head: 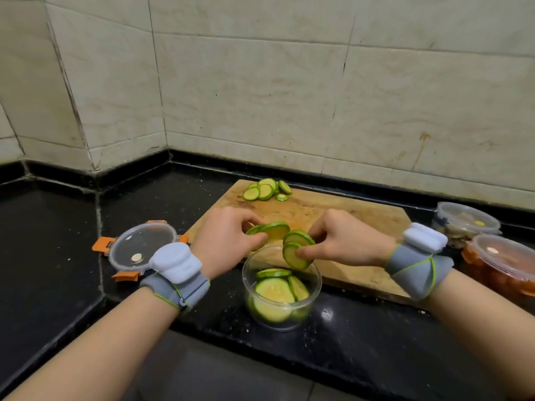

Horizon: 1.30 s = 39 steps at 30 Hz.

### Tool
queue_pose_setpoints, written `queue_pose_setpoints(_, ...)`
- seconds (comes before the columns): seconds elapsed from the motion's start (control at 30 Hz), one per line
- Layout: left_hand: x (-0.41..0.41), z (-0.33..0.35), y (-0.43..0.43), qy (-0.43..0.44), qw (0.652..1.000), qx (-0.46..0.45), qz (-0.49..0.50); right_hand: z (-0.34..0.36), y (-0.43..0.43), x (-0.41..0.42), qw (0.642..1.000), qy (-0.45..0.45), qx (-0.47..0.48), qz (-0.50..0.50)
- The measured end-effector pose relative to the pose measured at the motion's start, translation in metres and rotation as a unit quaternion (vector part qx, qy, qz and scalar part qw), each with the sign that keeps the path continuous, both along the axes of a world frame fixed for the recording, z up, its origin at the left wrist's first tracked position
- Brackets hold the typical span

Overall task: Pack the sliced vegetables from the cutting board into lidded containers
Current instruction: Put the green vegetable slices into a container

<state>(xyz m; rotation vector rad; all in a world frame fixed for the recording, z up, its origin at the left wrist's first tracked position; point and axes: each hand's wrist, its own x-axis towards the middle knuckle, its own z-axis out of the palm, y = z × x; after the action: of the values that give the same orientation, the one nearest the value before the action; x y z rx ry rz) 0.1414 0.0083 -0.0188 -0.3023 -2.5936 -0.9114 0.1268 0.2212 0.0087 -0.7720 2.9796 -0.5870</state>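
Near the front edge of the black counter (58, 241), a round clear container (244, 277) stands open, its far side just against the near edge of the wooden cutting board (333, 215). Several round green packed slices (275, 290) already lie inside it, some flat, some leaning on one another.

Just above the rim, both hands carry more. The left hand (223, 238) pinches a small left stack (275, 230) of slices between the thumb and curled fingers, held nearly level over the far left of the rim. The right hand (347, 241) pinches a few overlapping slices, the right bunch (295, 253), between the thumb and fingertips. The lowest of these tilts down into the container's mouth. The two bunches are close together; whether they touch cannot be told.

At the board's far left corner a loose pile (266, 191) of slices remains, well apart from the hands.

Left of the container, on the counter beside the board's left edge, lies a clear round lid (142, 246) with orange clips, flat. By the board's right edge stand two closed containers: a far tub (466, 224) with pale contents and, nearer, a red-filled tub (503, 261).

Each wrist wears a grey wristband (176, 270) with a pale block on top. Behind the counter rises a tiled wall (289, 82).
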Motion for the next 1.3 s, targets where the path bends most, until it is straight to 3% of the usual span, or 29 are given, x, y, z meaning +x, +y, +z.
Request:
queue_pose_setpoints(0.1,0.012,-0.001,0.004,0.014,0.998,-0.061,-0.027,-0.008,-0.011,0.016,0.994,0.071,0.083,-0.013)
queue_pose_setpoints(0.23,0.02,-0.004,0.007,0.012,0.986,-0.156,-0.061,-0.02,-0.021,0.031,0.987,0.071,0.143,-0.032)
queue_pose_setpoints(0.4,0.019,-0.003,0.007,-0.034,0.981,-0.173,-0.079,-0.009,-0.008,0.029,0.996,0.0,0.087,-0.038)
queue_pose_setpoints(0.67,0.018,-0.001,0.008,-0.058,0.972,-0.2,-0.111,0.009,-0.008,0.037,0.992,0.072,-0.048,-0.093)
queue_pose_setpoints(0.87,0.02,0.008,-0.005,-0.107,0.983,-0.087,-0.125,0.007,-0.004,0.032,0.995,0.033,-0.065,-0.064)
queue_pose_setpoints(1.0,0.02,0.006,-0.008,-0.086,0.989,0.08,-0.095,0.008,-0.008,0.035,0.99,-0.07,-0.123,-0.029)
queue_pose_setpoints(1.1,0.019,0.004,-0.006,-0.097,0.982,0.135,-0.089,-0.002,-0.015,0.038,0.988,-0.134,-0.076,0.006)
queue_pose_setpoints(1.17,0.018,0.002,-0.003,-0.105,0.981,0.139,-0.088,-0.01,-0.018,0.036,0.99,-0.125,-0.058,-0.004)
queue_pose_setpoints(1.3,0.015,-0.009,-0.002,-0.121,0.975,0.176,-0.06,-0.012,-0.015,0.021,0.99,0.019,-0.084,-0.116)
